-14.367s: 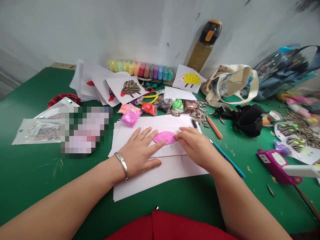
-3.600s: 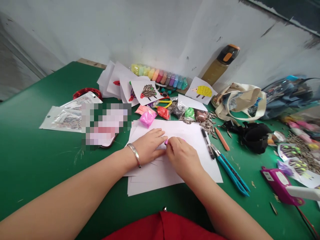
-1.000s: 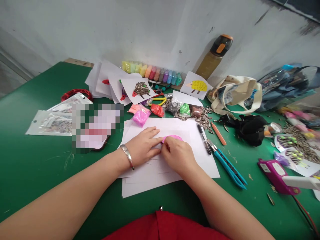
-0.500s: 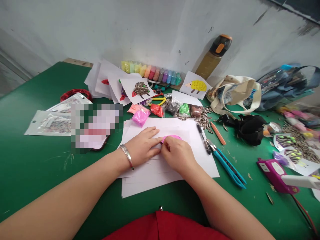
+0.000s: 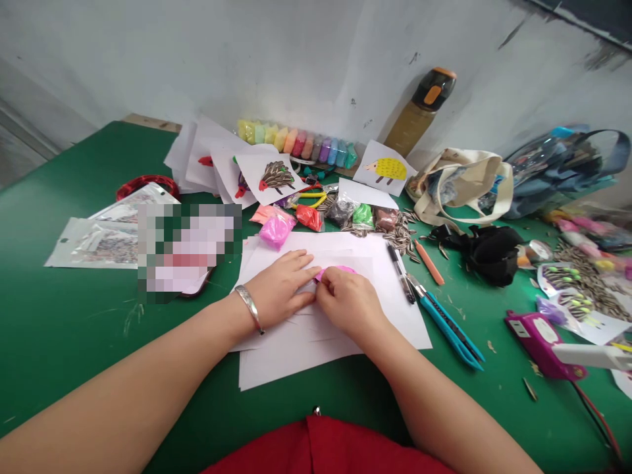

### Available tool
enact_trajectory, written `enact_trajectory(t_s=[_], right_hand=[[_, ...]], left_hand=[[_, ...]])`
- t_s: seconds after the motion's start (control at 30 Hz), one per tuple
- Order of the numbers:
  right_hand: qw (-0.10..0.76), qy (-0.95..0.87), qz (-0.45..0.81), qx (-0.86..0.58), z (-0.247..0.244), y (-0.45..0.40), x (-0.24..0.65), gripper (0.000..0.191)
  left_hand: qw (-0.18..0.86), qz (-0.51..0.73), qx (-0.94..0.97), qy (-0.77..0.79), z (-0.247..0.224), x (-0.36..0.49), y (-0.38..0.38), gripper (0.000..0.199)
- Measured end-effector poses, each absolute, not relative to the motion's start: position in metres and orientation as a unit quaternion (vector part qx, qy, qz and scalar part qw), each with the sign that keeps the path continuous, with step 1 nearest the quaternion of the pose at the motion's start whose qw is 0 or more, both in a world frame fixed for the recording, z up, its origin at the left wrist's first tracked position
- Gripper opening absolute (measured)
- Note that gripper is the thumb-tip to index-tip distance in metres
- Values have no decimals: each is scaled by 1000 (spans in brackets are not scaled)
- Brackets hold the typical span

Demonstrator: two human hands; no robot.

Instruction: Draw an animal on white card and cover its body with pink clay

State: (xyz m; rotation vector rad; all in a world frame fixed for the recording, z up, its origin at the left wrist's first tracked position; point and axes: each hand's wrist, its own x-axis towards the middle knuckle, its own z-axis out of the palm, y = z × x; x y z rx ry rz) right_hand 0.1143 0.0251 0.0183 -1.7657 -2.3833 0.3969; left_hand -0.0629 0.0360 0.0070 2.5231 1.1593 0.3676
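White paper sheets (image 5: 296,355) lie stacked on the green table. A flat pink clay shape (image 5: 340,269) sits on the top sheet, partly hidden behind my right hand (image 5: 348,299). That hand is closed, its fingertips pressed together at the clay's near left edge; what they hold, if anything, is hidden. My left hand (image 5: 284,286), with a silver bracelet at the wrist, lies flat on the paper, fingers spread, fingertips close to the clay. Beyond it is a bag of pink clay (image 5: 277,229).
Pens (image 5: 401,273), a blue cutter (image 5: 451,329) and an orange stick (image 5: 429,262) lie right of my hands. Behind are clay bags, sunflower seeds (image 5: 399,237) and hedgehog pictures (image 5: 276,181). A phone (image 5: 197,253) lies left, a magenta glue gun (image 5: 546,345) right.
The view has shifted very slightly. My right hand has moved a little at the clay's edge; my left hand stays flat on the paper.
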Motion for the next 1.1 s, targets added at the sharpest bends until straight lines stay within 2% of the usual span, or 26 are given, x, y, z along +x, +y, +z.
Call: enact_trajectory(t_s=[0.33,0.6,0.97,1.1], right_hand=[[100,-791,160,-583,19,26,116,15],[115,-842,222,-478,26,11,155,19],[67,-832,157,-527,22,14,144,20],[69,-817,179,-543,24,15,146,18]], left_hand=[[170,130,888,407,7,-63,35,39],[153,116,891,412,6,-64,34,43],[148,102,892,415,5,-62,33,46],[152,106,890,416,5,-63,33,46]])
